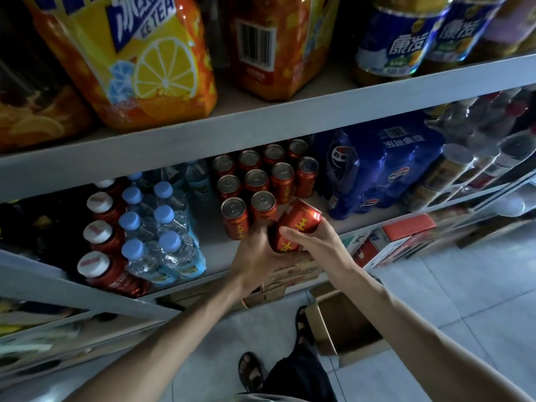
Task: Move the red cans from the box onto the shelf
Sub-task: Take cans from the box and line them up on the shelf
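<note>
Between left fingers [257, 233] and right fingers [295, 235] sits a tilted red can [298, 220].

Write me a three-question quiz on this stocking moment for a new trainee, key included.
1. True or false: the red can in the right hand stands upright on the shelf.
2. What sits just to the right of the standing red cans on that shelf? A) a blue bottle pack B) water bottles with blue caps C) yellow ice tea bottles
3. Fill in: the open cardboard box sits on the ____.

Key: 1 false, the hand holds it tilted at the front of the shelf; 2 A; 3 floor.
</note>
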{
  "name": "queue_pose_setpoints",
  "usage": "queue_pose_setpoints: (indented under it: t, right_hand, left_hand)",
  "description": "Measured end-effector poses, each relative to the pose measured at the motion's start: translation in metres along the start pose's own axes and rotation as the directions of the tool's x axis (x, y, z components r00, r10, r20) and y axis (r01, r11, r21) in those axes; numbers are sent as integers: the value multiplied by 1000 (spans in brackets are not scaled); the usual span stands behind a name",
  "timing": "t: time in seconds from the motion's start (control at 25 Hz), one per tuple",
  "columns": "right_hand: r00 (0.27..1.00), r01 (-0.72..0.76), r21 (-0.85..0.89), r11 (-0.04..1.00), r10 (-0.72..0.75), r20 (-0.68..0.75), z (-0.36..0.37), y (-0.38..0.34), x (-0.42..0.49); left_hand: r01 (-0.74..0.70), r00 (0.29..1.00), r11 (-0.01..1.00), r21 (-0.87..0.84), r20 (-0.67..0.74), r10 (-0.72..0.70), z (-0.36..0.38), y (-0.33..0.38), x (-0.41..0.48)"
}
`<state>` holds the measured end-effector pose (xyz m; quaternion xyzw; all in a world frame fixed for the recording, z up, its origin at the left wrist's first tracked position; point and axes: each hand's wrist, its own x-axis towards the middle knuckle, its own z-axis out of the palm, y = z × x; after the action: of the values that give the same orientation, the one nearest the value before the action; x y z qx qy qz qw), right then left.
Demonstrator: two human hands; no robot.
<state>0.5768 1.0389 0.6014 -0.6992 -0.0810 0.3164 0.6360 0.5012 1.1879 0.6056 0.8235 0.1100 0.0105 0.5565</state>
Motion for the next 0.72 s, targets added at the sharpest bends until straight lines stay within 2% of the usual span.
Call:
queue_pose_setpoints:
  t: [0.12,0.16,0.2,0.28,0.32,0.4,0.48,0.6,0.72]
  right_hand:
    - [998,-6,-84,996,0,-66,-3,2,6]
    - [995,2,-134,991,-15,-97,-9,4,12]
    - [990,10,-194,981,-37,-134,-15,7,22]
    - [978,20,-291,956,-79,-194,-27,13,44]
    - [974,31,-329,944,-102,-200,-31,14,55]
    - [976,77,-369,926,-146,-163,-35,19,78]
    - [978,129,-378,917,-180,-102,-36,27,97]
    - [981,147,-415,898,-185,-53,-35,38,113]
    - [986,145,-359,922,-167,-30,-35,45,123]
  left_hand:
    - [-50,999,993,111,25,47,11,-13,3]
    - [-48,997,974,222,69,33,9,-20,6]
    - [-42,993,913,406,116,-6,4,-30,9]
    - [-39,987,640,767,128,-93,-4,-48,11]
    - [-31,990,514,857,98,-104,-7,-55,10]
    - [-15,993,374,927,59,-106,-10,-64,9]
    - [-34,990,306,951,73,-119,-9,-70,9]
    - [-45,991,303,952,82,-110,-6,-75,11]
    - [-61,995,261,963,78,-55,-4,-75,11]
